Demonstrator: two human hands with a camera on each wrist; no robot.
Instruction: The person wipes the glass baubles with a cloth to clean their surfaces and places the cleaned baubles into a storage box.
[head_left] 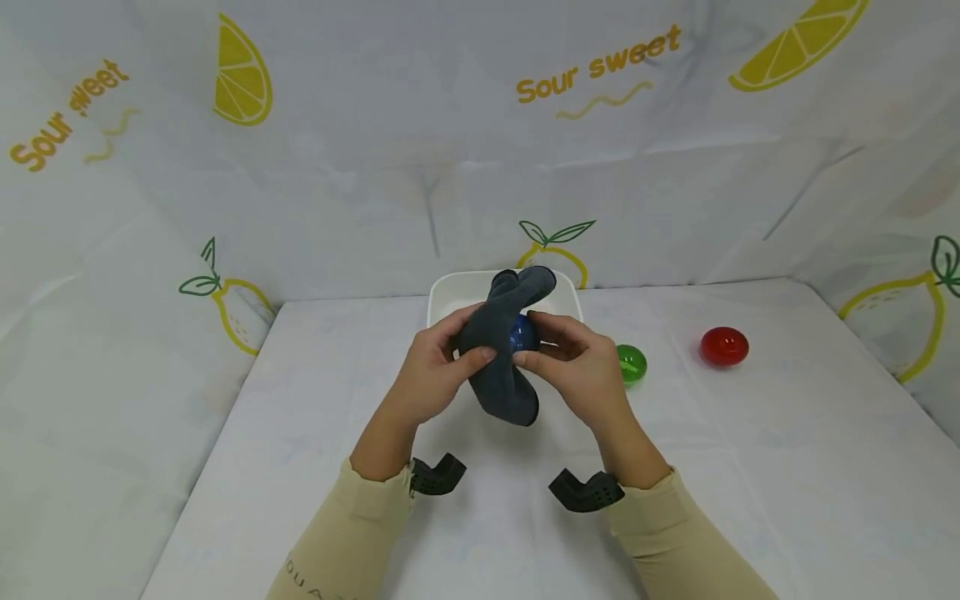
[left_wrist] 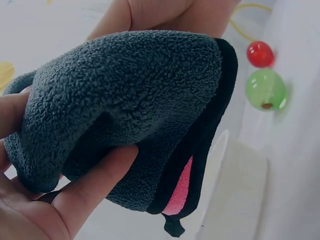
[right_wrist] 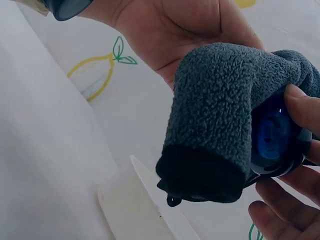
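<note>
My left hand [head_left: 427, 371] holds a dark grey, fluffy cloth [head_left: 489, 329], its thumb pressing on the near side. Black edging and a small pink patch show on the cloth [left_wrist: 140, 75] in the left wrist view. My right hand [head_left: 588, 371] grips a glossy blue ball [head_left: 524, 333] between thumb and fingers, and the cloth lies against it. In the right wrist view the cloth drapes over part of the blue ball [right_wrist: 272, 135], hiding its left and upper side. Both hands are raised over the table, close together.
Behind the hands stands a white plastic container [head_left: 442, 292], partly hidden by the cloth. A shiny green ball [head_left: 632, 364] lies just right of my right hand, and a red ball [head_left: 724, 346] farther right. White sheeting with lemon prints hangs behind the white-covered table [head_left: 300, 417].
</note>
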